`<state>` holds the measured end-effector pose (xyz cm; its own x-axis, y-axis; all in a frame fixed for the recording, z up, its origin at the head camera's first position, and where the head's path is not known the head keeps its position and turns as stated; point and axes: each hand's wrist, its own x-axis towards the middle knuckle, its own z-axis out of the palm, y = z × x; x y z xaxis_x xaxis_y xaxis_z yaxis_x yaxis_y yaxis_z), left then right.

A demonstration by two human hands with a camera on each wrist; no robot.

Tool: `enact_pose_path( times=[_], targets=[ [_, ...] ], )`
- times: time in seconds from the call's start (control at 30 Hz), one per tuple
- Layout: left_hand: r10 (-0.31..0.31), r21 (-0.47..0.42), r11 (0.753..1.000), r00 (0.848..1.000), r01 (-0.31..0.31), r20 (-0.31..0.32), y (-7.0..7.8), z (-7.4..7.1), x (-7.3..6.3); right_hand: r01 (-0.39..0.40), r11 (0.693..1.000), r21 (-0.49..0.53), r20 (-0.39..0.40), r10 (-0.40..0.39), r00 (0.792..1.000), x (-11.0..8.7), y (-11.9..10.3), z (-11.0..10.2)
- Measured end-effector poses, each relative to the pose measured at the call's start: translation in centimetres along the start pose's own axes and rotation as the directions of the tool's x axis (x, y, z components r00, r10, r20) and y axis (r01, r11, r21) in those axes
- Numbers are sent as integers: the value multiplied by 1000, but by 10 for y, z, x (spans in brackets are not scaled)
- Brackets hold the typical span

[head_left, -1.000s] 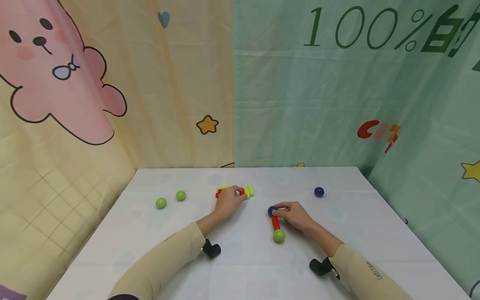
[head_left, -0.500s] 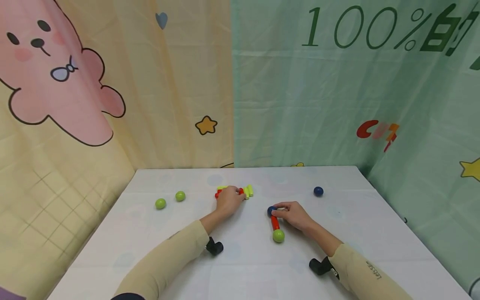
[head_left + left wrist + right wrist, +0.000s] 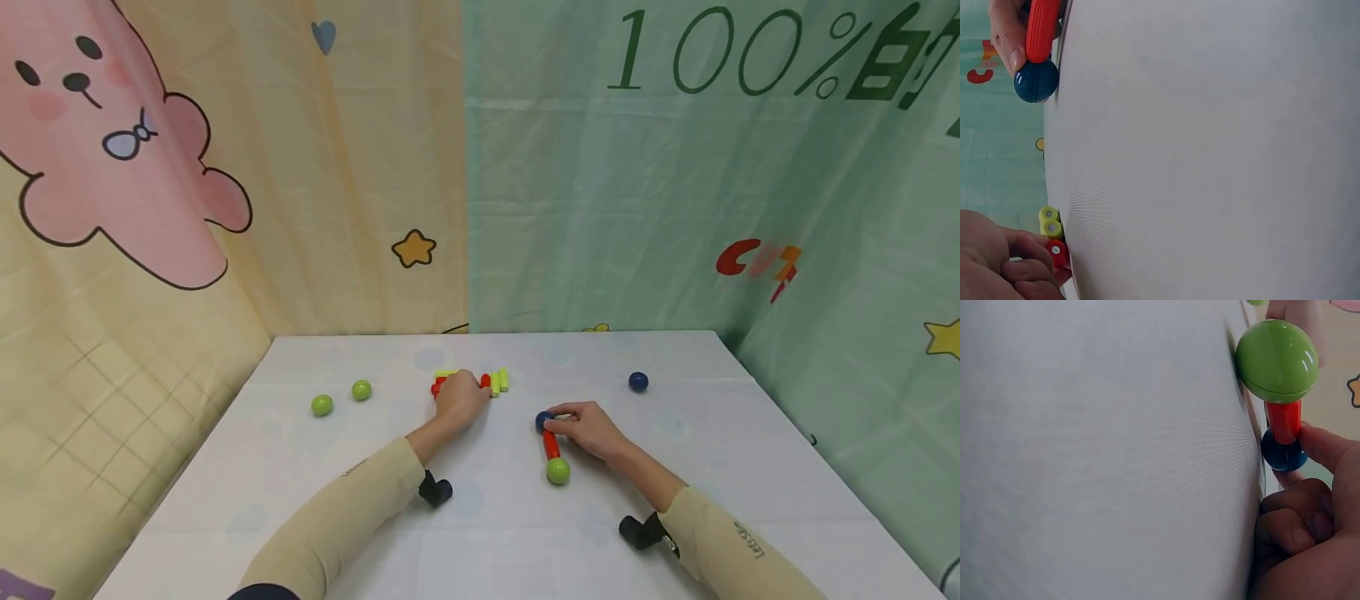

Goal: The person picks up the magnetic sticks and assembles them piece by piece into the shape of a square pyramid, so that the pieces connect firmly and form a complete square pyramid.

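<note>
My right hand [image 3: 588, 429] pinches a dark blue ball [image 3: 543, 422] between thumb and fingers. A red rod [image 3: 551, 445] joins that ball to a green ball [image 3: 558, 472] at its near end; in the right wrist view the green ball [image 3: 1277, 361] stands closest to the camera. Farther back, my left hand [image 3: 461, 402] reaches over a group of short rods. Its thumb and forefinger pinch a red rod [image 3: 1057, 253], seen end-on in the left wrist view. Yellow-green rods [image 3: 499, 382] lie just right of it. The hand partly covers more red rods [image 3: 437, 386] on its left.
Two loose green balls [image 3: 322, 406] lie on the left of the white table [image 3: 480, 533]. Another dark blue ball [image 3: 638, 382] rests at the back right. A printed curtain [image 3: 570, 208] hangs behind the table's far edge.
My left hand has shifted slightly to the right among the rods, its fingers closing on a red one. My right hand and its joined balls and rod have stayed in place.
</note>
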<state>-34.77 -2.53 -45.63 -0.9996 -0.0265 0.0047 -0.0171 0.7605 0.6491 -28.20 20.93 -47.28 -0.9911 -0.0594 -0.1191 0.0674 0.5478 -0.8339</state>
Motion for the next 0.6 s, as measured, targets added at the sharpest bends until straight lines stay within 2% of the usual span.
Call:
enact_pose_path(
  times=[0.2,0.47,0.6],
  targets=[
    [0,-1,1000,1000,0,-2,1,0,-2,4,1000,-8,2,-4,1000,1,0,0],
    [33,-29,999,999,-33,-13,-2,0,-6,6,1000,-7,7,-6,1000,0,2,-1],
    [64,-3,998,998,-64,-16,-4,-1,-10,5,1000,2,10,-5,1000,0,1,-1]
  ],
)
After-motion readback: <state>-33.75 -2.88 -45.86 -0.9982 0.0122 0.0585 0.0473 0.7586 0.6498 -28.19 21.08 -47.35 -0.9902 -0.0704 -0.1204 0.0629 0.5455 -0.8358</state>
